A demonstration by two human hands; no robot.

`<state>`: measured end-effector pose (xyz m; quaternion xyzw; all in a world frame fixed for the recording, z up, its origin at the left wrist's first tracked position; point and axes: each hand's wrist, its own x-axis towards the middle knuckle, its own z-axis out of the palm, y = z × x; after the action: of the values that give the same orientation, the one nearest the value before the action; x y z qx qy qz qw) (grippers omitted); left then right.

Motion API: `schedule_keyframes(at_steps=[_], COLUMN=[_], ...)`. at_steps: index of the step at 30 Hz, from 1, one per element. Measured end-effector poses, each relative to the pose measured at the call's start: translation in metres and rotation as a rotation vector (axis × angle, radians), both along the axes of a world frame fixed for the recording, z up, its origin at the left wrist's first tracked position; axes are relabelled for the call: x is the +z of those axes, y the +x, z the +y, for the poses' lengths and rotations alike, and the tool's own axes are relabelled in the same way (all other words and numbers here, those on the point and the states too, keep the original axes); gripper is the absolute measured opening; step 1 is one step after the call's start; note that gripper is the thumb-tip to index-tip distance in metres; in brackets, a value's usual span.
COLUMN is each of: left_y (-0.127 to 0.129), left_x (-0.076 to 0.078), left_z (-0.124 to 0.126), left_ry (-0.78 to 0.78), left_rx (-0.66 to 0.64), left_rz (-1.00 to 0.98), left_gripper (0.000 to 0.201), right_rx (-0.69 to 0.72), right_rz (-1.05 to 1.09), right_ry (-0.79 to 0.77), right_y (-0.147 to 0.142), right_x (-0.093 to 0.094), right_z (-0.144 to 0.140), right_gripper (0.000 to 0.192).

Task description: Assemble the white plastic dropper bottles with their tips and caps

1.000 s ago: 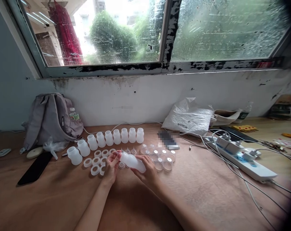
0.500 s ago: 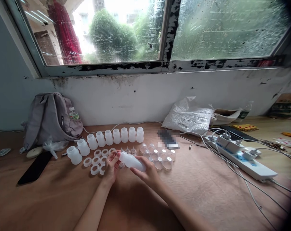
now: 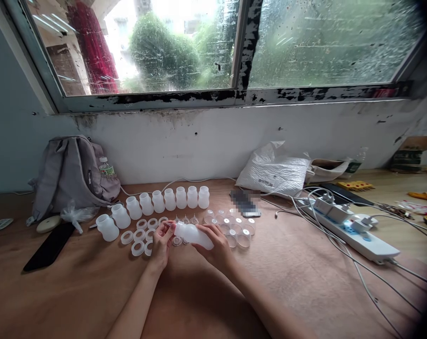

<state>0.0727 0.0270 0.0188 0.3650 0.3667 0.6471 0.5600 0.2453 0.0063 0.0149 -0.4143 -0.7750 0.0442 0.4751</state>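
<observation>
View turned right, bottle [image 3: 192, 234] between left grip [image 3: 161, 242] and right grip [image 3: 217, 245].

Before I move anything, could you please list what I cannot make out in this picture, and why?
All in the head view:
1. Mouth of the translucent white bottle: covered by fingers of the left hand.
2. Total of white rings: the same hand blocks part.
3. Total of clear caps: the right hand blocks part.
4. Face of the phone-like device: pixelated.
5. Wording on the drink bottle: too small.
</observation>
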Motion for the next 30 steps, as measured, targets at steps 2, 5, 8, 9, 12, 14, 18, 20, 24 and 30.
schedule_keyframes(at_steps=[2,5,8,9,12,14,18,20,24,30], left_y=[0.0002,0.0006,0.0006,0.0006,0.0003,0.0002,0.0005,0.0006,0.0008,0.0015], left_x=[0.0002,-0.0010,-0.0024,-0.0027,-0.0034,-0.0037,-0.0043,-0.0044,-0.0043,-0.0053], left_z=[0.0001,0.0001,-0.0003,-0.0004,-0.0002,0.0001,0.0001,-0.0003,-0.0004,0.0001], left_ry=[0.004,0.005,0.005,0.006,0.005,0.001,-0.002,-0.004,0.004,0.000], left_rx=[-0.005,0.003,-0.003,-0.012,-0.032,-0.027,-0.022,-0.019,-0.013,-0.017], left_rz=[-0.001,0.019,0.039,0.042,0.053,0.061,0.062,0.059,0.040,-0.013], left_gripper=[0.025,0.025,0.026,0.027,0.026,0.027,0.029,0.029,0.028,0.029], right_rx=[0.007,-0.001,-0.001,0.002,0.005,-0.003,-0.013,-0.011,-0.010,-0.003], right_rz=[-0.001,-0.013,-0.029,-0.031,-0.024,-0.007,0.003,-0.015,-0.033,-0.020], right_ry=[-0.005,0.010,0.037,0.042,0.048,0.037,0.016,0.013,0.016,0.003], right_y=[0.0002,0.0003,0.0004,0.0003,-0.0005,-0.0013,-0.0015,-0.0008,0.0001,-0.0002], right_x=[-0.0009,-0.0022,-0.0021,-0.0017,0.0000,0.0005,-0.0007,-0.0015,-0.0021,-0.0010], right_z=[0.0004,0.0004,-0.0001,-0.0004,-0.0012,-0.0016,-0.0014,-0.0011,-0.0007,-0.0007], right_gripper=[0.042,0.041,0.041,0.040,0.039,0.039,0.041,0.041,0.041,0.040])
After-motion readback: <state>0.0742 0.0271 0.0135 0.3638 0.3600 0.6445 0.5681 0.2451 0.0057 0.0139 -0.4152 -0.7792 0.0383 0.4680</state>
